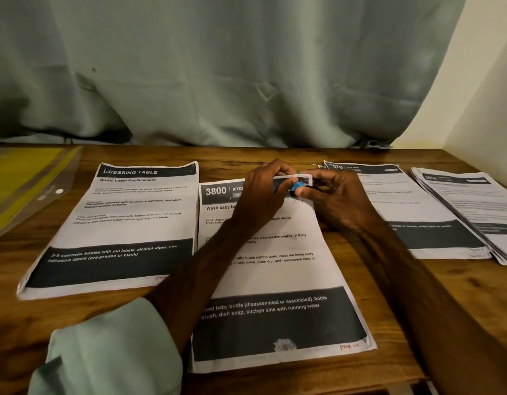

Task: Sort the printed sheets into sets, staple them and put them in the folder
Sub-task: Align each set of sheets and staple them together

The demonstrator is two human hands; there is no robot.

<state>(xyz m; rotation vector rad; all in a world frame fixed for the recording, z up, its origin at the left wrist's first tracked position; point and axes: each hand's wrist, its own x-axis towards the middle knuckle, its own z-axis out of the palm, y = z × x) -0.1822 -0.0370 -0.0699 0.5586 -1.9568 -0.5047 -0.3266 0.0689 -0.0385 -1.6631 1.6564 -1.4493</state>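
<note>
Four sets of printed sheets lie side by side on the wooden table (275,158). In the middle is the "3800 Kitchen" set (275,275). My left hand (265,192) holds its lifted top right corner. My right hand (332,198) pinches a small blue object (297,185), perhaps a clip or tiny stapler, against that corner. The "Dressing Table" set (127,223) lies to the left. Another kitchen set (417,212) and a thicker stack (480,206) lie to the right. A clear folder with a yellow insert (21,183) rests at the far left.
A grey-green curtain (218,75) hangs behind the table's back edge. A cream wall (480,104) closes in on the right. Bare wood shows along the front edge on both sides of the middle set.
</note>
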